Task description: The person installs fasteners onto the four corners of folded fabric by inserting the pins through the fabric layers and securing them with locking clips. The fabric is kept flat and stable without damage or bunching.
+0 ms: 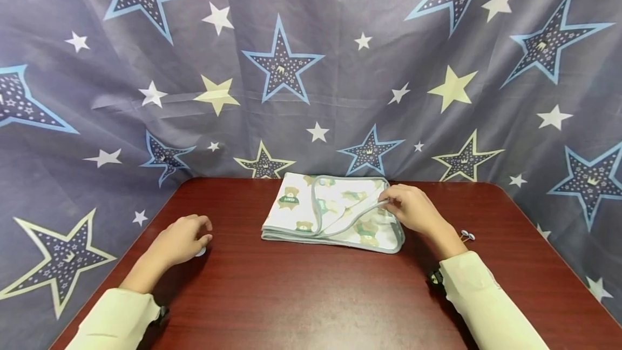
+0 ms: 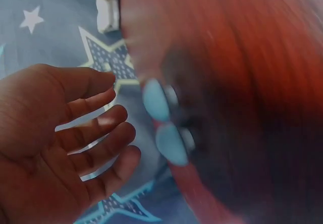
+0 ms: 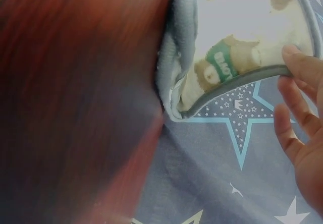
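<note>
A folded baby blanket (image 1: 291, 199), white with teddy bears and grey-green edging, lies toward the back of the table. My right hand (image 1: 410, 207) pinches the bound edge of its top layer at the right end. In the right wrist view the blanket (image 3: 227, 57) shows its edge between the thumb and fingers of the right hand (image 3: 308, 108). My left hand (image 1: 182, 239) is at the table's left side, fingers loosely bent with nothing in them. Beside the left hand (image 2: 65, 133) in the left wrist view stand two pale blue domed knobs (image 2: 156, 100).
Two more pale blue round-headed pieces with thin stems (image 1: 467, 235) lie right of the right forearm. The dark red wooden table (image 1: 311, 296) has rounded back corners. A grey star-patterned curtain (image 1: 311, 112) hangs behind and around it.
</note>
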The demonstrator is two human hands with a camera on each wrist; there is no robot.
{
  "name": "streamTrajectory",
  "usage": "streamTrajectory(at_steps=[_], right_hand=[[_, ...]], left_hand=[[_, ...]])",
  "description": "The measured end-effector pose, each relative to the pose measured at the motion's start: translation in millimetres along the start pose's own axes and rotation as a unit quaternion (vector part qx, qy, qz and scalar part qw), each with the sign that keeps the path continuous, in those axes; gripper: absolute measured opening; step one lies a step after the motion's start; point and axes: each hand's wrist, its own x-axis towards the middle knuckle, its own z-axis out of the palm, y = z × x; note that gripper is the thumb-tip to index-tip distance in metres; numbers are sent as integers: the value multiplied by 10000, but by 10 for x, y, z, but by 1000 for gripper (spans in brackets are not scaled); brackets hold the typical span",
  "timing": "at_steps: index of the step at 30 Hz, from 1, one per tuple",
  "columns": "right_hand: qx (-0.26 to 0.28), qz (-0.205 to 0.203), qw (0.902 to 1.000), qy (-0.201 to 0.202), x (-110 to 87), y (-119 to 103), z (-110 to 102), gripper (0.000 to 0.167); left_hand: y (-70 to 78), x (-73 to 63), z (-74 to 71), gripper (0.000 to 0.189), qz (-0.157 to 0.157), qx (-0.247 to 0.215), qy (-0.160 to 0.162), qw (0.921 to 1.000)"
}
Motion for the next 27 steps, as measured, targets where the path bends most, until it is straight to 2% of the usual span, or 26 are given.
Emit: streamTrajectory(at_steps=[5, 9, 18, 22, 27], right_hand=[[-25, 27, 10000, -44, -2, -4, -8, 23], [-20, 26, 10000, -53, 1, -8, -11, 23], [-34, 44, 9999, -90, 7, -16, -4, 22], [-23, 51, 9999, -101, 5, -13, -2, 21], [-15, 53, 10000, -80, 0, -10, 2, 22]], left_hand=[[-144, -60, -45, 15, -107, 71, 0, 9999], [-252, -79, -59, 16, -177, 75, -151, 9997], [-520, -51, 19, 19, -58, -462, -264, 9986], [-558, -35, 30, 18, -122, -602, -400, 9973], [-526, -15, 40, 16, -221, -660, -466, 9965]])
